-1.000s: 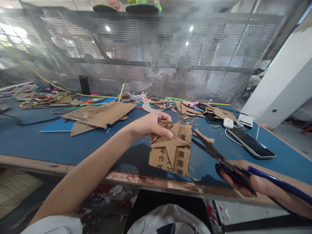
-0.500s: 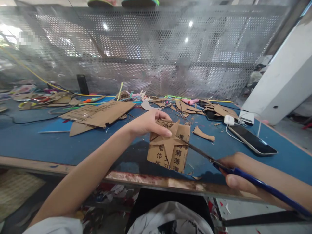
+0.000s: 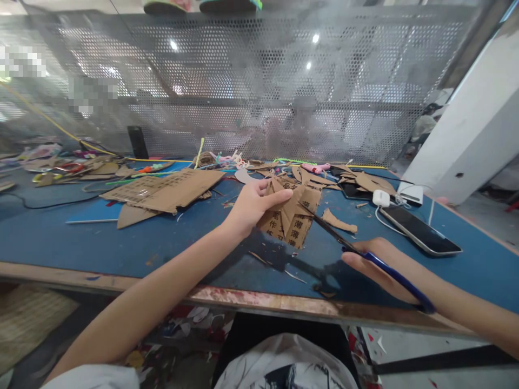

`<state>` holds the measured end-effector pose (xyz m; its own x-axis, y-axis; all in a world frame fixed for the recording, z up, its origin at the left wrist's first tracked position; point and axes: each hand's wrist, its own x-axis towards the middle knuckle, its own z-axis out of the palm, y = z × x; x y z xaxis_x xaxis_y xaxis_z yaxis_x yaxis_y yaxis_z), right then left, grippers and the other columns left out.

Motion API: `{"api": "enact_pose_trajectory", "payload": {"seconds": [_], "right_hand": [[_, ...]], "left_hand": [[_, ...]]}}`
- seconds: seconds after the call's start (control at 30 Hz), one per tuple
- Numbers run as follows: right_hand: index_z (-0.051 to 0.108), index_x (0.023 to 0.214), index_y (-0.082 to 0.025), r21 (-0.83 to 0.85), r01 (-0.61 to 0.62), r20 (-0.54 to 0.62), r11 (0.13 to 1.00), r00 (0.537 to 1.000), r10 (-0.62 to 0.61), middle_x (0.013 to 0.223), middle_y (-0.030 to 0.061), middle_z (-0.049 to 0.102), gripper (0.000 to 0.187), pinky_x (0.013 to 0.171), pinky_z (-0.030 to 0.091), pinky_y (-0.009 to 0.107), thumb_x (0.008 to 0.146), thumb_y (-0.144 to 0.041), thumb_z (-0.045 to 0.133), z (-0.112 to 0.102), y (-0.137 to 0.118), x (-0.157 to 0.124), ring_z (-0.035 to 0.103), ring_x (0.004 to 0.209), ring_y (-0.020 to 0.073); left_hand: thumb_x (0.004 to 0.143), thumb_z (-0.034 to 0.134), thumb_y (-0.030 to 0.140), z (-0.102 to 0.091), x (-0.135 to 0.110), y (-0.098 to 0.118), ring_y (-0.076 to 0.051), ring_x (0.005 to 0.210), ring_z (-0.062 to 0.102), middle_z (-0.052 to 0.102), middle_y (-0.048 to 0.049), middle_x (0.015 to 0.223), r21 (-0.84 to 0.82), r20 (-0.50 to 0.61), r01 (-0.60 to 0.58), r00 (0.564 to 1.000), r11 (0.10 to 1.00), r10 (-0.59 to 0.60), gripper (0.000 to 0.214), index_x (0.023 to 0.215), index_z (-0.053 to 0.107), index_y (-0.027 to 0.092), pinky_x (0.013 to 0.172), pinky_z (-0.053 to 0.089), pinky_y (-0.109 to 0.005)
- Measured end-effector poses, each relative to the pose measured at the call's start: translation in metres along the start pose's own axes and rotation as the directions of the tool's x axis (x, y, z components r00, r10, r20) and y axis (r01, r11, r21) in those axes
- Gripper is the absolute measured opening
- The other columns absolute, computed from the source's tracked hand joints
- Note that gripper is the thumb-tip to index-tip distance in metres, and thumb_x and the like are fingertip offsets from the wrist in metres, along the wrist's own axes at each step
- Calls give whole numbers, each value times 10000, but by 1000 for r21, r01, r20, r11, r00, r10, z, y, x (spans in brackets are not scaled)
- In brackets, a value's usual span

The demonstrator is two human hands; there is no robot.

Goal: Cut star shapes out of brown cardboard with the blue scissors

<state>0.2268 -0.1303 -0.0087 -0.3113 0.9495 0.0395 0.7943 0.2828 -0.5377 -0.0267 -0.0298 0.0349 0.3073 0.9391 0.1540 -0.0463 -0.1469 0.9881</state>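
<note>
My left hand pinches a brown cardboard piece with printed characters and a star shape on it, held above the blue table. My right hand grips blue-handled scissors. Their blades reach up and left into the cardboard's right edge. Both hands hover over the table's middle, a little back from its front edge.
A large cardboard sheet lies at left centre, with scraps and offcuts behind the hands. A phone and a white charger lie at right. Perforated metal screen closes the back. White pillar at right.
My left hand has lifted the cardboard up and away from the table's front edge. The right hand followed with the scissors, and the blades now bite into the cardboard's edge.
</note>
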Motion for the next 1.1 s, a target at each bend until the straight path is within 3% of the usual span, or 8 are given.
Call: {"api": "enact_pose_trajectory", "payload": {"seconds": [0.13, 0.3, 0.4, 0.53, 0.73, 0.93, 1.1], "right_hand": [[336, 556, -229, -79, 49, -26, 996, 998, -52, 523, 2, 368, 510, 516, 252, 304, 899, -608, 344, -1, -5, 33, 284, 510, 142], [311, 534, -239, -89, 70, -116, 994, 990, -80, 498, -6, 336, 500, 520, 246, 301, 898, -581, 347, -1, -12, 46, 281, 484, 138], [318, 522, -229, -49, 100, -183, 994, 977, -108, 484, -21, 318, 536, 508, 229, 286, 867, -636, 369, -5, -22, 65, 273, 496, 122], [306, 523, -226, 119, 107, -127, 987, 988, -92, 459, -31, 312, 583, 484, 244, 270, 844, -712, 324, -12, -36, 89, 290, 477, 112], [348, 571, -221, 145, 186, -132, 972, 977, -168, 493, -26, 380, 570, 502, 285, 265, 844, -719, 305, -6, -45, 101, 357, 493, 120], [401, 693, -213, 160, 258, -37, 953, 966, -255, 642, -14, 442, 539, 579, 339, 282, 780, -744, 397, -6, -36, 100, 404, 608, 143], [389, 709, -225, 428, 167, 213, 889, 937, -278, 643, -25, 398, 520, 548, 364, 285, 822, -731, 347, -6, -19, 92, 395, 567, 134]], "left_hand": [[774, 624, 509, 5, 3, -8, -163, 811, 649, 715, -49, 928, 153, -47, -137, 988, 979, 145, 391, 923, 647, 148, 704, 502, -248], [771, 601, 561, -8, 23, 4, -159, 737, 613, 665, -21, 763, 416, -88, -309, 923, 855, 376, 393, 779, 609, 168, 628, 454, -233], [750, 608, 583, -19, 38, 17, -170, 710, 599, 623, -17, 692, 449, -122, -347, 889, 823, 442, 402, 719, 567, 184, 577, 430, -241], [725, 624, 601, -30, 50, 25, -196, 753, 596, 606, -22, 675, 493, -156, -390, 840, 778, 520, 417, 712, 564, 189, 595, 434, -256], [751, 578, 629, -32, 47, 18, -185, 756, 592, 617, -21, 693, 455, -172, -400, 837, 796, 519, 435, 733, 569, 194, 629, 419, -249], [787, 533, 625, -31, 40, 11, -177, 730, 558, 603, -26, 718, 584, -99, -371, 851, 722, 516, 442, 730, 564, 187, 655, 395, -252], [869, 472, 529, -26, 34, 8, -152, 649, 466, 490, 5, 612, 714, -79, -314, 852, 626, 517, 414, 613, 446, 205, 637, 343, -258]]}}
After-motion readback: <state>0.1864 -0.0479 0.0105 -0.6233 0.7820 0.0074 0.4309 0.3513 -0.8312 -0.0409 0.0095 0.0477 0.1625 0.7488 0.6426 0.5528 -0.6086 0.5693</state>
